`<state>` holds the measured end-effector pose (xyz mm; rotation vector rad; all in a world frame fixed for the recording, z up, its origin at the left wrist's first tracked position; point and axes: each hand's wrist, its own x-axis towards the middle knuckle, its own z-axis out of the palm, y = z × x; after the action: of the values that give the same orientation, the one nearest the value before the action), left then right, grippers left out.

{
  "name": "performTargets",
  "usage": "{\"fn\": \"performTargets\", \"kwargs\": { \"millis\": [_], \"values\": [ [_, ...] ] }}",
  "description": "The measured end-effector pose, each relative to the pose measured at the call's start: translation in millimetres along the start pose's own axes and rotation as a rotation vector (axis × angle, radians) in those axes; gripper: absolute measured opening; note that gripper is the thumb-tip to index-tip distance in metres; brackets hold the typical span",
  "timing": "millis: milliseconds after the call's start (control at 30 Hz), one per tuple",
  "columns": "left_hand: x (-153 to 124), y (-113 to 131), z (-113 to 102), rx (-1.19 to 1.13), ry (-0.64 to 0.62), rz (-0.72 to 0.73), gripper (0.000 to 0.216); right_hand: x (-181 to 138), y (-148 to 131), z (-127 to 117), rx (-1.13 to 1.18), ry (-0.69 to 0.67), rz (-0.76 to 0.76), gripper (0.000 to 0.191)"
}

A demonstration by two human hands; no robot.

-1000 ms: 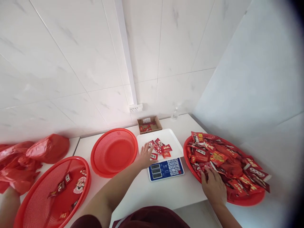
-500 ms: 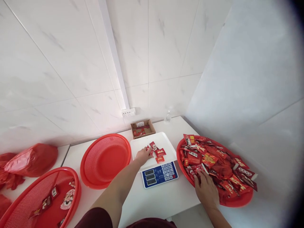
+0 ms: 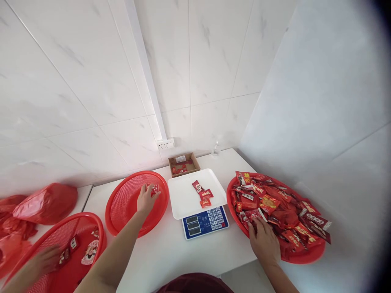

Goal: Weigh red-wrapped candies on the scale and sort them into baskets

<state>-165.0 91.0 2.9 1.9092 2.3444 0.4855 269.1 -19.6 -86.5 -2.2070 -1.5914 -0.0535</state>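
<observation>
My left hand [image 3: 147,200] is over the middle red basket [image 3: 120,219], its fingers closed on a small red snack packet [image 3: 154,189]. My right hand [image 3: 265,240] rests on the near left part of the heaped red basket [image 3: 311,258], fingers apart and lying against red packets [image 3: 253,214]; its fingertips are partly hidden among them. Between the hands stands a digital scale [image 3: 206,223] with a white tray [image 3: 183,195]. On the tray lie a dark red packet [image 3: 198,186], a red packet [image 3: 207,194] and a smaller orange-red packet [image 3: 205,202].
Another person's hand [image 3: 47,259], blurred, reaches into the left red basket [image 3: 97,221], which holds a few dark packets [image 3: 73,243]. Red plastic bags [image 3: 45,203] lie at far left. Behind the scale are a cardboard box [image 3: 197,166] and a clear bottle [image 3: 216,149], near the wall.
My left hand has moved left from the scale tray to above the middle basket, carrying a red packet. Another person's hand has come into the left basket. My right hand has barely moved.
</observation>
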Motion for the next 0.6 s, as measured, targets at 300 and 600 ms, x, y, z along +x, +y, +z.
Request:
{"fn": "performTargets", "kwargs": {
  "millis": [300, 600],
  "values": [
    [-15, 91, 57, -0.023, -0.247, 0.499, 0.065, -1, 0, 0, 0.011, -0.011, -0.006, 0.052],
    [-14, 179, 106, 0.025, -0.396, 0.71, 0.058, 0, 1, 1, 0.026, 0.011, -0.021, 0.049]
  ]
}}
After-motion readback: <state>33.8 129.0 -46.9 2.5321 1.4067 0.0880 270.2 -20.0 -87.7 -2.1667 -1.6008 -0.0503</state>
